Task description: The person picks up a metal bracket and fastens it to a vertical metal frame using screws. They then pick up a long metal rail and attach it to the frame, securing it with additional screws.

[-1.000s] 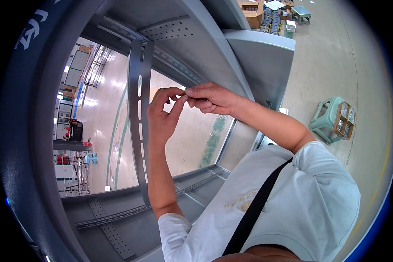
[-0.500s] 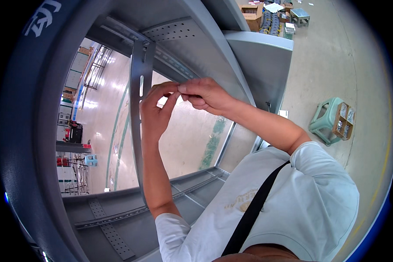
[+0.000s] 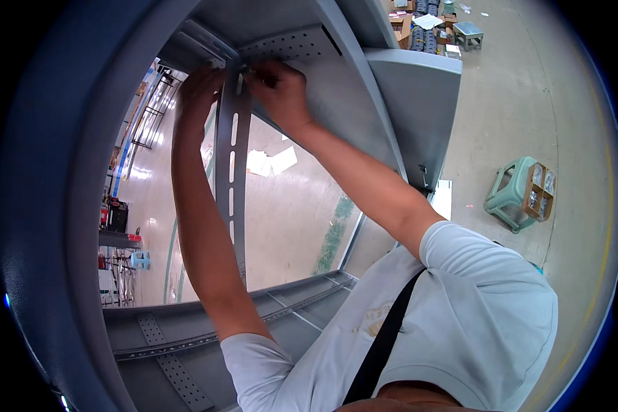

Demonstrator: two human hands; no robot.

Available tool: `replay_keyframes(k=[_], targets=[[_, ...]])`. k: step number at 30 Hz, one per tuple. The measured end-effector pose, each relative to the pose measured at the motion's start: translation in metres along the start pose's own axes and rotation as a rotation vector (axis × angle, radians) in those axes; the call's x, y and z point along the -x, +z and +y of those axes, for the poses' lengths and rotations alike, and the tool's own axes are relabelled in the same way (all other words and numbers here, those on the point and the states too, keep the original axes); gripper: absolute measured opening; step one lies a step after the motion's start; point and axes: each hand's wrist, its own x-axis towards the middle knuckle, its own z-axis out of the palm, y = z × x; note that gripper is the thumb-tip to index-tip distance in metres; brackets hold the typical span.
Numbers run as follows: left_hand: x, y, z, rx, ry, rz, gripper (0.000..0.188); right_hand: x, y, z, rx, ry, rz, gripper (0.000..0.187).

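Observation:
A grey upright metal strip with long slots runs down inside a large grey metal cabinet frame. My right hand is at the strip's upper end, on its right side, thumb and fingers pinched together at the topmost slot. Whatever small piece they hold is too small and dark to make out. On the strip's other side, my left hand reaches up to the same joint. Its fingertips are in shadow and partly hidden by the strip's edge.
A perforated plate crosses the frame beside the strip's top. Another perforated strip lies along the frame's lower panel. To the right, a green stool stands by a compartmented box of small parts. Cartons lie far off.
Both hands have gone up from the strip's middle to its upper end and moved apart, one on each side of it. Earlier their fingertips met. Papers on the floor now show beyond.

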Motion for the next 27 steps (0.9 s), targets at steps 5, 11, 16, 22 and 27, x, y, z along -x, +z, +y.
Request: replay_keyframes(k=[5,11,16,22,27], targets=[[-0.024,0.002,-0.017,0.095,-0.029,-0.168,0.027,-0.004,0.018,0.003,0.064,-0.077,0.074,0.015],[-0.028,0.008,-0.020,0.111,-0.105,-0.176,0.028,-0.006,0.019,0.006,0.246,-0.199,0.090,0.009],[-0.023,0.013,-0.021,0.190,-0.070,-0.148,0.030,-0.004,0.025,0.012,0.191,-0.191,0.117,0.008],[-0.025,0.009,-0.029,0.123,-0.045,-0.121,0.033,-0.006,0.022,0.007,0.316,-0.201,0.064,0.007],[-0.024,0.014,-0.020,0.021,-0.013,-0.089,0.037,-0.011,0.015,0.011,0.358,-0.255,0.043,0.009]])
